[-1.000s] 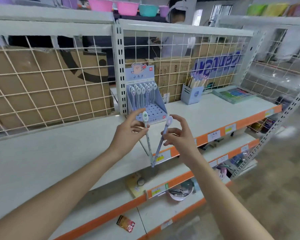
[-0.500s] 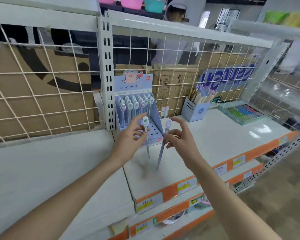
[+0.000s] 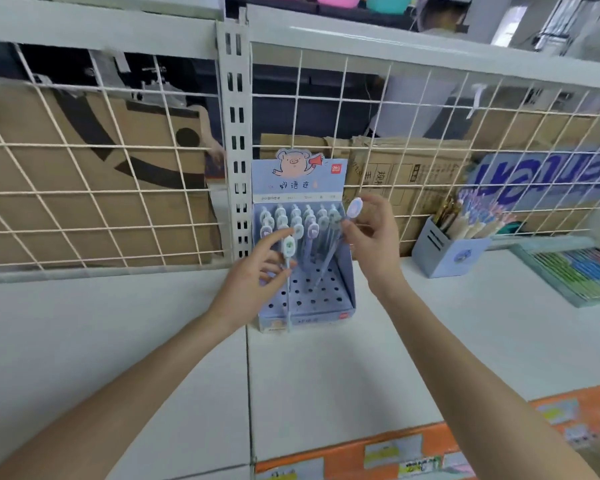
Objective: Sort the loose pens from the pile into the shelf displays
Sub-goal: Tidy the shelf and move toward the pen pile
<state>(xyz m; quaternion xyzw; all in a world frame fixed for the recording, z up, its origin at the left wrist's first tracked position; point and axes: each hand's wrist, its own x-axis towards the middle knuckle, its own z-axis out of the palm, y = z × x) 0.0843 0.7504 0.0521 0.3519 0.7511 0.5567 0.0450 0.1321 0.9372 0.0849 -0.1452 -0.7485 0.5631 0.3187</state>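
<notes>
Behind the wire grid (image 3: 94,188) at the far left lean flattened cardboard boxes (image 3: 84,174), and below them runs the bare white shelf (image 3: 84,341). The left hand (image 3: 253,284) reaches in over that shelf toward the blue display box (image 3: 303,265), its fingers curled around the upper barrel of a pen with a green-and-white topper (image 3: 288,265); the forefinger is stretched out toward the toppers already standing in the box, while the pen hangs roughly upright in front of the box's left side, its tip low near the front lip. The display box stands against the grid just right of the slotted upright post (image 3: 235,140), with a pig printed on its header card, several pens slotted in the back rows and the holes of the front rows open. The right hand (image 3: 373,244) is at the box's right edge, thumb and fingers pinched on a pen with a lilac topper (image 3: 353,211); this pen slants down and leftward, its tip over the perforated insert, though whether it sits in a hole I cannot tell. Further right on the same shelf stands a small blue pen holder (image 3: 445,254) crammed with pens, and at the far right lies a flat tray of coloured pens (image 3: 582,271). Orange price strips (image 3: 430,452) line the shelf's front edge.
</notes>
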